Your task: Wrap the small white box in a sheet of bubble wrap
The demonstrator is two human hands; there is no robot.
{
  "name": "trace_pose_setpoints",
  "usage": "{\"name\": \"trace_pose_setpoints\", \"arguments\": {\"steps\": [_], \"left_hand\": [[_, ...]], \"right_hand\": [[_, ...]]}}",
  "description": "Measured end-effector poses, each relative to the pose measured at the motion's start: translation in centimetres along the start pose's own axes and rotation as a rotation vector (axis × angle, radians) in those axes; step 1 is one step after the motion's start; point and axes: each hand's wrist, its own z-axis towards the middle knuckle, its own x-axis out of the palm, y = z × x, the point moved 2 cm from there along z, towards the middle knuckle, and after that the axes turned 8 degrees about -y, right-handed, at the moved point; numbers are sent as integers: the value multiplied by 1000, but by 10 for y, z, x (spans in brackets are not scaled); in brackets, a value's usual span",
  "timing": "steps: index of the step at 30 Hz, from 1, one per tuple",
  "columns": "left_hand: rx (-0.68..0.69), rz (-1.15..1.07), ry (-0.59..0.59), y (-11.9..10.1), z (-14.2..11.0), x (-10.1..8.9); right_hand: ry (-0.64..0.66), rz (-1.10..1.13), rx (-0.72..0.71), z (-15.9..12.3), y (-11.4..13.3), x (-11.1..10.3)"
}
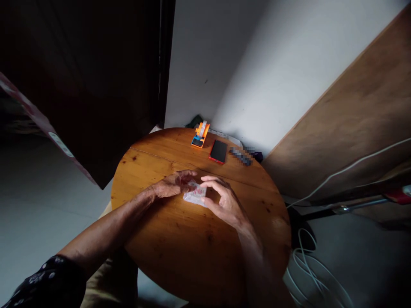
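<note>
A small clear plastic packet [195, 197] with a reddish print or content lies near the middle of the round wooden table [167, 261]. My left hand [173, 185] is at its upper left edge, fingers stretched forward and slightly bent; some fingertips are in shadow. On the packet's right side, my right hand [224, 203] is curved with thumb and fingers apart, the fingertips at or very near its edge. Whether either hand presses on the plastic is hard to make out.
Toward the wall stand an orange tape dispenser [201, 134] and a red-edged phone [218, 152] lying flat. A blurred dark object [240, 156] lies beside the phone. Pale cables [308, 265] coil on the floor at right. A dark panel [80, 77] rises at left.
</note>
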Motion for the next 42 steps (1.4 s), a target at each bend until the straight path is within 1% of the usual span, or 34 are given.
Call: {"name": "trace_pose_setpoints", "arguments": {"steps": [2, 4, 9, 14, 16, 18, 20, 22, 25, 27, 31, 36, 42], "left_hand": [[-5, 1, -3, 0, 0, 0], [-16, 5, -10, 0, 0, 0], [-33, -15, -14, 0, 0, 1], [-25, -41, -1, 0, 0, 2], [-23, -37, 3, -1, -1, 2], [-22, -15, -3, -2, -2, 2], [-24, 5, -13, -3, -3, 1], [-27, 7, -19, -3, -3, 1], [-37, -19, -10, -3, -3, 1], [-40, -27, -7, -3, -3, 2], [-12, -47, 17, -5, -4, 4], [12, -71, 25, -6, -4, 7], [7, -79, 32, 0, 0, 8]], "right_hand": [[22, -36, -13, -1, -1, 2], [11, -72, -28, -2, -2, 6], [-101, -115, -92, -2, 1, 14], [-177, -52, -47, 1, 4, 10], [-155, -37, -24, 1, 3, 7], [-98, -38, -21, 0, 0, 5], [-41, -63, -49, -1, -2, 5], [-23, -110, -102, -2, -1, 7], [-43, -200, -176, -2, 4, 10], [-57, -240, -198, -1, 8, 12], [-108, -210, -153, -1, 11, 13], [-190, -162, -99, -1, 6, 14], [-181, -138, -128, -2, 7, 20]]}}
